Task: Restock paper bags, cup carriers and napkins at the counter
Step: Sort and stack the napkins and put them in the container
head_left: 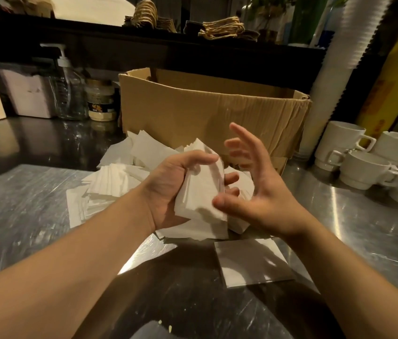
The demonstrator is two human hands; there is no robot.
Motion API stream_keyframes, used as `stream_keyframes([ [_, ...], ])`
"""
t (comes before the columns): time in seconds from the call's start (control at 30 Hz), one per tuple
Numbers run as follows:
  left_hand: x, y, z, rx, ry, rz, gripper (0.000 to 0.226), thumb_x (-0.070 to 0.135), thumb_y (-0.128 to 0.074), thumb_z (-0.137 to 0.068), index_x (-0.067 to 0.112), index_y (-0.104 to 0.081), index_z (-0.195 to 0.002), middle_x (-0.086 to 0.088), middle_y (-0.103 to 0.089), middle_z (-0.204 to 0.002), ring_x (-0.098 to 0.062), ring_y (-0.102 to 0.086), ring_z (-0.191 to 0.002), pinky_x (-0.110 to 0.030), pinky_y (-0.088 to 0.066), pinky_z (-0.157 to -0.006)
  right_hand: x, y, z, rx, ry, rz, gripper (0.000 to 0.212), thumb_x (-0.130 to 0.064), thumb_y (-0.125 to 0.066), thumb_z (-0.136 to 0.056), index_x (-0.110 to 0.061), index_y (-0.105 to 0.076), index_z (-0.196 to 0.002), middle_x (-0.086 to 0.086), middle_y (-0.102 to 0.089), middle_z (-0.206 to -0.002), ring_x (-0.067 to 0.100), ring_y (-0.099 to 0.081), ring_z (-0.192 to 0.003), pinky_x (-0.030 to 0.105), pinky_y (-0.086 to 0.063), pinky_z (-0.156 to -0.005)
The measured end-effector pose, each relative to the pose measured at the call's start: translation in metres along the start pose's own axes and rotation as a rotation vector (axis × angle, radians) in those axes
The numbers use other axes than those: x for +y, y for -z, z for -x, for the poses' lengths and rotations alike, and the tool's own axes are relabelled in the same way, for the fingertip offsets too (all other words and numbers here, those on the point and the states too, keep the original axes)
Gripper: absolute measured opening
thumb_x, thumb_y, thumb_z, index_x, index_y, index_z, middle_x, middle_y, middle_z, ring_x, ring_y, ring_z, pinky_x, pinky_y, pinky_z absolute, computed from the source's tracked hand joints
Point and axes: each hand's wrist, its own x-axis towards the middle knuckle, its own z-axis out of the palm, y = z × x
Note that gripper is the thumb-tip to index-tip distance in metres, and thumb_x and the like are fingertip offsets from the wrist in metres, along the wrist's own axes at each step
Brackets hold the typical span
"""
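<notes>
Napkin step: left hand (168,189) grips napkin wad (201,189), frame centre; right hand (256,189) spread beside it. Next, likely: square the stack.

1. The left hand (168,189) is showing bare, with no glove, ring or watch.
2. The right hand (261,189) is likewise showing bare.
3. Both forearms are showing bare, with no sleeve reaching into view.
</notes>
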Motion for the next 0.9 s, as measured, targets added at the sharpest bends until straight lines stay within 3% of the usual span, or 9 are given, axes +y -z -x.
stream_keyframes([
  [0.07,-0.002,-0.003,-0.001,0.038,-0.030,-0.046,0.053,0.024,-0.072,-0.072,0.018,-0.061,-0.124,-0.012,-0.071,-0.090,-0.028,-0.072,-0.078,-0.039,-0.062,-0.070,-0.002,0.001,0.001,-0.114,0.022,0.074,0.124,-0.059,-0.086,-0.062,-0.051,-0.007,-0.157,-0.014,-0.029,-0.157,0.014,-0.032,-0.145,0.040,-0.041,-0.113],
  [0.17,-0.004,-0.008,0.000,0.058,-0.069,-0.058,0.034,0.024,-0.066,-0.071,0.024,-0.067,-0.106,-0.009,-0.072,-0.080,-0.025,-0.073,-0.068,-0.037,-0.062,-0.060,-0.009,-0.003,0.001,-0.210,-0.019,0.070,0.127,-0.047,-0.092,-0.065,-0.061,-0.001,-0.153,-0.018,-0.024,-0.159,0.025,-0.037,-0.144,0.054,-0.056,-0.096],
  [0.27,-0.005,-0.009,-0.002,0.053,-0.066,-0.066,0.040,0.023,-0.066,-0.071,0.026,-0.064,-0.110,-0.009,-0.072,-0.082,-0.026,-0.073,-0.073,-0.037,-0.062,-0.061,-0.013,-0.004,0.002,-0.206,-0.024,0.090,0.125,-0.035,-0.092,-0.070,-0.064,-0.001,-0.150,-0.023,-0.021,-0.157,0.022,-0.041,-0.141,0.045,-0.060,-0.091],
  [0.4,-0.005,-0.009,-0.001,0.047,-0.034,-0.058,0.041,0.022,-0.066,-0.073,0.024,-0.063,-0.114,-0.010,-0.071,-0.088,-0.029,-0.071,-0.082,-0.039,-0.062,-0.065,-0.012,-0.003,0.002,-0.221,-0.006,0.094,0.123,-0.035,-0.091,-0.071,-0.064,-0.002,-0.150,-0.024,-0.021,-0.156,0.020,-0.039,-0.142,0.045,-0.059,-0.094],
  [0.5,-0.004,-0.005,-0.002,0.039,0.010,-0.046,0.047,0.021,-0.068,-0.077,0.021,-0.060,-0.123,-0.013,-0.067,-0.098,-0.031,-0.065,-0.094,-0.042,-0.058,-0.078,-0.006,0.000,0.002,-0.208,0.028,0.020,0.118,-0.043,-0.089,-0.071,-0.055,-0.006,-0.155,-0.017,-0.026,-0.158,0.011,-0.035,-0.144,0.026,-0.053,-0.101],
  [0.57,-0.002,-0.003,-0.002,0.024,0.030,-0.023,0.060,0.021,-0.070,-0.078,0.015,-0.055,-0.136,-0.015,-0.064,-0.106,-0.032,-0.061,-0.099,-0.045,-0.054,-0.087,-0.001,0.003,0.000,-0.100,0.049,-0.030,0.100,-0.051,-0.079,-0.079,-0.046,-0.017,-0.157,-0.011,-0.040,-0.151,0.008,-0.042,-0.138,0.023,-0.045,-0.106],
  [0.63,0.000,-0.003,-0.002,0.010,0.024,0.017,0.057,0.022,-0.066,-0.080,0.008,-0.053,-0.133,-0.014,-0.064,-0.101,-0.027,-0.061,-0.089,-0.040,-0.054,-0.084,0.003,0.007,-0.003,0.068,0.006,-0.092,0.073,-0.053,-0.065,-0.086,-0.042,-0.032,-0.151,-0.011,-0.054,-0.135,0.009,-0.054,-0.126,0.032,-0.046,-0.105],
  [0.8,0.004,0.000,-0.001,0.024,0.001,0.088,0.055,0.029,-0.063,-0.077,0.014,-0.051,-0.128,-0.009,-0.064,-0.098,-0.018,-0.057,-0.074,-0.033,-0.051,-0.072,0.014,0.023,-0.009,0.471,-0.138,-0.192,0.024,-0.025,-0.057,-0.102,-0.019,-0.059,-0.125,0.005,-0.067,-0.107,0.007,-0.065,-0.093,0.018,-0.052,-0.077],
  [0.9,0.004,0.003,-0.001,0.037,-0.012,0.116,0.062,0.029,-0.067,-0.072,0.015,-0.053,-0.131,-0.009,-0.064,-0.102,-0.018,-0.058,-0.075,-0.034,-0.050,-0.073,0.026,0.028,-0.011,0.505,-0.296,-0.095,0.013,-0.025,-0.062,-0.099,-0.019,-0.065,-0.111,0.001,-0.069,-0.100,0.005,-0.066,-0.085,0.017,-0.054,-0.062],
])
